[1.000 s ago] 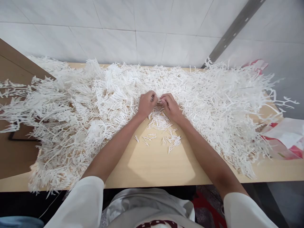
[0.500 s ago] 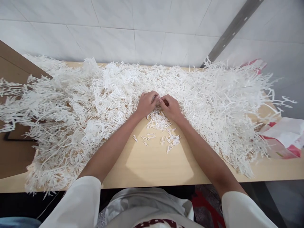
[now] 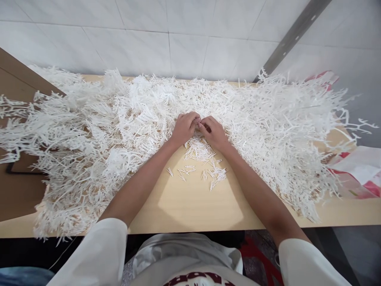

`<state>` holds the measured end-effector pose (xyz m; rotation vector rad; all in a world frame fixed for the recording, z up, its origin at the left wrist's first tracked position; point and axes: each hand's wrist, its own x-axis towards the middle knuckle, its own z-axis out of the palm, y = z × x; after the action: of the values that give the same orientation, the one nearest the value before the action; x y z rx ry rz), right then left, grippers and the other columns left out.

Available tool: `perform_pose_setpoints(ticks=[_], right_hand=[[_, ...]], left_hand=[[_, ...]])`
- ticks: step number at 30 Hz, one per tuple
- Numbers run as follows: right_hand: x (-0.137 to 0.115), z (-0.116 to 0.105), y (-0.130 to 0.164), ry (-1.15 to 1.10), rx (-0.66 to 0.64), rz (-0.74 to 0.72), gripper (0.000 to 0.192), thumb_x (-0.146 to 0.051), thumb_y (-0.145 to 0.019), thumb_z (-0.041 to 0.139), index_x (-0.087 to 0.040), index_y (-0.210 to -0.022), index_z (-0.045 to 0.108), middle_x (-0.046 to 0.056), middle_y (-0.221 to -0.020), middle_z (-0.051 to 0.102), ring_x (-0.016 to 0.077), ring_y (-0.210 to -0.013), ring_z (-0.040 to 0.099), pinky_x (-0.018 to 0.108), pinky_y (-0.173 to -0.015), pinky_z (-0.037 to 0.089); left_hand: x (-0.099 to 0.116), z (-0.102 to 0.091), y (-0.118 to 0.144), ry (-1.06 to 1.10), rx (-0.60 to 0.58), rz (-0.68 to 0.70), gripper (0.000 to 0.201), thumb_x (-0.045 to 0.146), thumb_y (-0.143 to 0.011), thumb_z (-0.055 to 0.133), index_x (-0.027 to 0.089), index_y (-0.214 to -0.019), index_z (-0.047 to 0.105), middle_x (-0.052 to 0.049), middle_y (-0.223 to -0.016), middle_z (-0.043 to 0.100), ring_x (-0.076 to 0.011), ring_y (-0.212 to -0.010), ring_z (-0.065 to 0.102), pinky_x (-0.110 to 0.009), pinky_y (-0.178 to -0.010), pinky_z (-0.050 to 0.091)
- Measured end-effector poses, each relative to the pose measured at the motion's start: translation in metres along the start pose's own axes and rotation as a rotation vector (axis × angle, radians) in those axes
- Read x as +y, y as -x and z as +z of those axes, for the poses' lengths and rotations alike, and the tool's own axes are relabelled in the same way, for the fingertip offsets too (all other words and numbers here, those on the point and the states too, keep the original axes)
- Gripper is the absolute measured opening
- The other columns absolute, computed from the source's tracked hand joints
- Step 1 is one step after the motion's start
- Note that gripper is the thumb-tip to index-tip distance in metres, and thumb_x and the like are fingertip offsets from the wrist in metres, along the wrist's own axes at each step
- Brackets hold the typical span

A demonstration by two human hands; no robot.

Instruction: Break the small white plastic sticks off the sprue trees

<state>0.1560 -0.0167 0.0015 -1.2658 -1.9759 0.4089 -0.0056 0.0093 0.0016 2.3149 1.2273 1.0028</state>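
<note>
Table edge: bare wood nearest the person; nothing lies here
Loose pieces: small white sticks, scattered just below both hands
Left hand: fingers curled, pinching a small white piece; touching the right hand
Right hand: fingers curled on the same piece; judged step: breaking pieces off a branched strip; next calls for a fresh strip
Heap: tangled white branched strips, surrounding the hands; crowds the work area
Bag: red-and-white plastic, far right
Wall: white tiles

Small workshop: wooden worktable heaped with white plastic sprues, tiled wall.
</note>
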Motion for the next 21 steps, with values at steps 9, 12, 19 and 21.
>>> perform_pose_setpoints(ticks=[9, 12, 19, 21], right_hand=[[-0.003, -0.002, 0.001, -0.011, -0.035, -0.037, 0.016, -0.022, -0.089, 0.047, -0.022, -0.073, 0.041, 0.003, -0.091, 0.053, 0.015, -0.075, 0.049, 0.032, -0.069, 0.04], [-0.002, -0.003, 0.0, -0.042, -0.036, -0.059, 0.017, -0.019, -0.089, 0.045, -0.023, -0.073, 0.039, 0.002, -0.088, 0.05, 0.0145, -0.075, 0.048, 0.032, -0.071, 0.041], [-0.005, -0.006, 0.009, -0.064, -0.031, -0.154, 0.018, -0.025, -0.095, 0.038, -0.023, -0.077, 0.044, 0.002, -0.086, 0.05, 0.0145, -0.076, 0.05, 0.032, -0.072, 0.042], [-0.006, -0.006, 0.011, -0.036, -0.016, -0.157, 0.021, -0.03, -0.097, 0.038, -0.023, -0.079, 0.046, 0.002, -0.087, 0.051, 0.0142, -0.076, 0.05, 0.032, -0.07, 0.042]], left_hand=[[0.004, 0.004, 0.002, -0.107, -0.013, -0.019, 0.02, 0.031, -0.098, 0.037, 0.022, -0.089, 0.052, -0.002, -0.092, 0.068, -0.0162, -0.089, 0.059, -0.034, -0.088, 0.034], [0.006, 0.007, 0.003, -0.134, 0.013, -0.02, 0.022, 0.032, -0.099, 0.035, 0.022, -0.089, 0.052, -0.003, -0.091, 0.068, -0.0163, -0.088, 0.06, -0.034, -0.087, 0.035], [-0.005, 0.005, -0.002, -0.082, 0.122, -0.134, 0.022, 0.032, -0.099, 0.035, 0.022, -0.084, 0.048, -0.002, -0.084, 0.065, -0.017, -0.079, 0.058, -0.037, -0.085, 0.037], [-0.008, 0.002, -0.004, -0.025, 0.15, -0.151, 0.023, 0.035, -0.099, 0.035, 0.022, -0.084, 0.047, -0.001, -0.078, 0.064, -0.0163, -0.074, 0.057, -0.037, -0.085, 0.038]])
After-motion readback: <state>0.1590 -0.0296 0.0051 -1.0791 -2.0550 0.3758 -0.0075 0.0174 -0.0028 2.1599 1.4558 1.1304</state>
